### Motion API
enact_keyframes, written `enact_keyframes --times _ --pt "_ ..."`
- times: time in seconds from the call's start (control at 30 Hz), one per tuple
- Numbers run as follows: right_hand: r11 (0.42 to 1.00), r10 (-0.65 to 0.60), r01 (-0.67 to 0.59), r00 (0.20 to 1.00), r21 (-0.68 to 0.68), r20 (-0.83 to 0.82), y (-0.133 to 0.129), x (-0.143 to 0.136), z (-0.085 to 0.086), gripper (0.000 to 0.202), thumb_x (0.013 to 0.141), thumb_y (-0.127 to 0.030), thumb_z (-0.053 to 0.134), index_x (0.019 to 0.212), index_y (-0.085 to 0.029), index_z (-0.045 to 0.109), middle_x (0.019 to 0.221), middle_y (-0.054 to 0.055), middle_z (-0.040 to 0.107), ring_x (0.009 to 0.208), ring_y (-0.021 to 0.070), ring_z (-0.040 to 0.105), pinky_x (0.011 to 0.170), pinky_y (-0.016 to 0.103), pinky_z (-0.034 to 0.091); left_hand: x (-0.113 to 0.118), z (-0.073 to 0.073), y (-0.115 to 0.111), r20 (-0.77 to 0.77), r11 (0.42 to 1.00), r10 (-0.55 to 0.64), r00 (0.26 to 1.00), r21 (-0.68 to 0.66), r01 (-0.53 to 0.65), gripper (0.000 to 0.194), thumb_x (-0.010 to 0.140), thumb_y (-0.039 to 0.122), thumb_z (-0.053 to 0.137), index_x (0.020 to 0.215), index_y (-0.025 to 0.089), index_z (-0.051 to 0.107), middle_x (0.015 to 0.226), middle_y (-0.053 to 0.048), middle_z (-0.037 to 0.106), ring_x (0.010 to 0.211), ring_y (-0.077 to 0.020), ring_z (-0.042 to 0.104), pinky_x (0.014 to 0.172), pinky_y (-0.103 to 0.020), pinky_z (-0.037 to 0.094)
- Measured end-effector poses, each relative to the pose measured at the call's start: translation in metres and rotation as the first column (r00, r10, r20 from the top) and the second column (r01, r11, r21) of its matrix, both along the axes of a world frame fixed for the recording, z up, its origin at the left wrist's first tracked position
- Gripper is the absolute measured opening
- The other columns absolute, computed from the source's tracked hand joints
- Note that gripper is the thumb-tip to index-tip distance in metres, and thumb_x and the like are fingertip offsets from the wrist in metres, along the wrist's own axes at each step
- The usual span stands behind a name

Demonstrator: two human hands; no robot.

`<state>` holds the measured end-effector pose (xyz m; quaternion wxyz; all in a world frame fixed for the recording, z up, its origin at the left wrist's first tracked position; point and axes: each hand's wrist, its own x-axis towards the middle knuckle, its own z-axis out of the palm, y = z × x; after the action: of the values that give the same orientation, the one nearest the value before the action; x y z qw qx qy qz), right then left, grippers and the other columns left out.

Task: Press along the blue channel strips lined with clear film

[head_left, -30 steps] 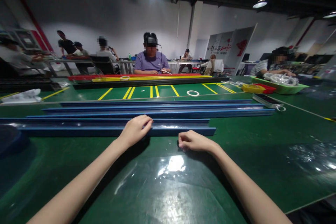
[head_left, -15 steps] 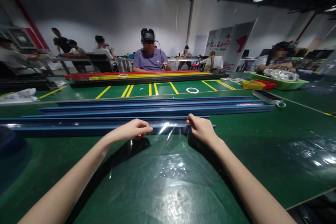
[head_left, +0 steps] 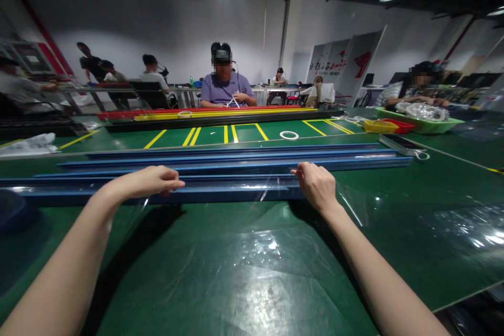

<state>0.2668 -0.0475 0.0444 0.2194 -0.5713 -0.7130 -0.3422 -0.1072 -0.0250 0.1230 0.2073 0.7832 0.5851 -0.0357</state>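
My left hand is raised over the front blue channel strip, its thumb and fingers pinched together on thin clear plastic film. My right hand, also closed, pinches the film near that strip's right end. Much of the film is see-through, so mainly its glossy streaks show beside and below both hands; its full outline cannot be made out. Between me and the strips, a wide clear plastic sheet lies on the green table; whether it joins the held film is unclear.
More blue strips lie behind the front one. A phone rests at their right end. Further back are a white ring, red, yellow and black strips, and a green tray. A co-worker sits opposite.
My hands have moved apart: the left one well to the left and slightly up, the right one a little to the right. Film streaks now show outside my right hand.
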Motion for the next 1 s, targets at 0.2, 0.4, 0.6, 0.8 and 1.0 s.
enact_keyframes --times 0.2,0.4,0.6,0.8,1.0 --pt "0.997 0.074 -0.072 0.993 -0.026 0.09 0.003 -0.002 -0.004 0.037 0.091 -0.03 0.025 0.073 -0.016 0.055 0.065 0.005 0.053 0.061 0.0151 0.043 0.06 0.028 0.023 -0.018 0.015 0.001 -0.134 0.946 0.269 0.954 0.221 -0.236 0.05 0.073 0.062 0.035 0.076 0.017 0.057 0.067 -0.003 0.059 0.067 -0.0186 0.054 0.059 -0.023 0.035" --pt "0.989 0.137 -0.127 0.982 -0.079 0.131 0.007 -0.006 -0.008 0.034 0.089 -0.035 0.028 0.079 -0.016 0.055 0.076 0.007 0.055 0.071 0.0179 0.043 0.065 0.029 0.025 -0.018 0.026 -0.008 -0.228 0.788 0.458 0.859 0.552 -0.273 0.054 0.074 0.066 0.032 0.082 0.021 0.061 0.072 -0.005 0.061 0.077 -0.0235 0.052 0.069 -0.03 0.034" --pt "0.975 0.16 -0.145 0.984 -0.17 0.082 0.003 -0.008 -0.006 0.043 0.083 -0.049 0.033 0.097 -0.014 0.054 0.096 0.012 0.054 0.086 0.0232 0.042 0.075 0.034 0.026 -0.018 0.031 -0.013 -0.242 0.694 0.542 0.805 0.67 -0.266 0.052 0.078 0.06 0.031 0.089 0.021 0.063 0.078 -0.008 0.061 0.084 -0.0262 0.047 0.076 -0.036 0.033" --pt "0.943 0.231 -0.206 0.97 -0.261 0.07 0.003 -0.009 -0.008 0.072 0.071 -0.067 0.039 0.115 -0.011 0.048 0.118 0.015 0.049 0.1 0.0268 0.04 0.089 0.04 0.022 -0.016 0.03 -0.012 -0.247 0.674 0.562 0.789 0.69 -0.264 0.051 0.078 0.059 0.032 0.09 0.021 0.064 0.082 -0.01 0.061 0.088 -0.0294 0.045 0.076 -0.038 0.03" --pt "0.917 0.307 -0.255 0.942 -0.306 0.134 0.006 -0.01 -0.016 0.068 0.073 -0.059 0.045 0.124 -0.014 0.044 0.132 0.015 0.039 0.121 0.0297 0.028 0.097 0.043 0.018 -0.025 0.02 -0.007 -0.258 0.673 0.543 0.799 0.703 -0.23 0.05 0.079 0.058 0.032 0.087 0.02 0.065 0.085 -0.011 0.061 0.089 -0.0308 0.043 0.076 -0.041 0.03"
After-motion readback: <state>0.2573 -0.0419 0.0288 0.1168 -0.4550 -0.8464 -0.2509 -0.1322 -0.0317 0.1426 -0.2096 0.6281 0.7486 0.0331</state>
